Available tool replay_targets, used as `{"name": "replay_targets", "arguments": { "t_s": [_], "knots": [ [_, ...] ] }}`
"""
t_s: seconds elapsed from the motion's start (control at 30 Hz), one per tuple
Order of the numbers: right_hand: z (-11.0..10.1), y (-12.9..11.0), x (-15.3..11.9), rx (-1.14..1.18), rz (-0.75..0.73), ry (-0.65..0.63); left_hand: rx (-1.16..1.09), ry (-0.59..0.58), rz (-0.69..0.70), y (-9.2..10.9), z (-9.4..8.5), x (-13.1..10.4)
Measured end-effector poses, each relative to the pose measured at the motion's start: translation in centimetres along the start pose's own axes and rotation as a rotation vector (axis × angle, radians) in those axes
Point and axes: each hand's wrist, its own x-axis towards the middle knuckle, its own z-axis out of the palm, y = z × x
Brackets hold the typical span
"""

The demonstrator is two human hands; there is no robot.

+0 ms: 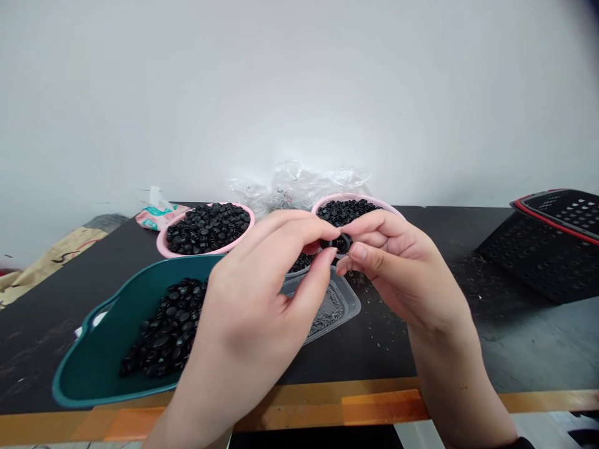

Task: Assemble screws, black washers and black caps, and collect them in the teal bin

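In front of me, above the table, my left hand point(262, 299) pinches a small black round plastic piece point(328, 244) between thumb and fingertips. My right hand point(402, 268) pinches a second black round plastic piece point(345, 242) from the other side. The two pieces face each other and nearly meet, with what looks like a small metal spring between them. Below the hands stands a clear plastic container point(353, 305) with many small metal bits point(330, 312) in it. My left hand hides part of this container and part of the teal basket point(84, 355).
The teal basket holds black round pieces point(173, 324). Behind are a left pink bowl point(165, 248) and a right pink bowl point(393, 211) of black parts. Clear plastic bags point(304, 184) lie by the wall. A tissue pack point(152, 217) is left; a black basket point(519, 249) stands right.
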Motion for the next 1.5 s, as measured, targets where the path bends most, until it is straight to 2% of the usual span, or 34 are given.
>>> {"name": "replay_targets", "arguments": {
  "t_s": [0.1, 0.4, 0.5, 0.6, 0.8, 0.93, 1.07, 1.2, 1.33, 1.5],
  "knots": [
    [0.0, 0.1, 0.1, -0.019, -0.021, 0.008, -0.026, 0.044, 0.036, -0.1, 0.2, 0.0],
    [0.5, 0.3, 0.0, -0.078, -0.057, 0.073, 0.001, 0.036, 0.101, -0.3, 1.2, 0.1],
    [0.8, 0.4, 0.0, -0.054, -0.071, 0.051, 0.030, 0.060, 0.168, -0.2, 1.9, -0.1],
    [0.9, 0.4, 0.1, 0.021, -0.089, 0.021, 0.035, 0.035, 0.207, -0.2, 2.1, -0.3],
    [0.7, -0.3, -0.4, 0.115, -0.101, -0.032, -0.032, -0.006, 0.087, -0.8, 1.4, 0.5],
    [1.1, -0.8, -1.1, 0.124, -0.093, -0.125, -0.126, -0.048, 0.085, -0.8, 0.7, 0.4],
    [1.6, -0.8, -1.5, 0.123, -0.112, -0.144, -0.099, -0.008, 0.119, -0.4, 0.4, 0.1],
    [1.9, -0.9, -1.7, 0.097, -0.138, -0.121, -0.111, 0.028, 0.139, -0.3, 0.4, 0.1],
    [1.6, -1.3, -1.9, 0.005, -0.131, -0.075, -0.090, 0.014, 0.190, -0.6, -0.1, 0.4],
    [1.3, -2.1, -2.4, -0.179, -0.129, 0.052, -0.143, -0.115, 0.181, -0.6, -0.8, 0.5]
  ]
}}
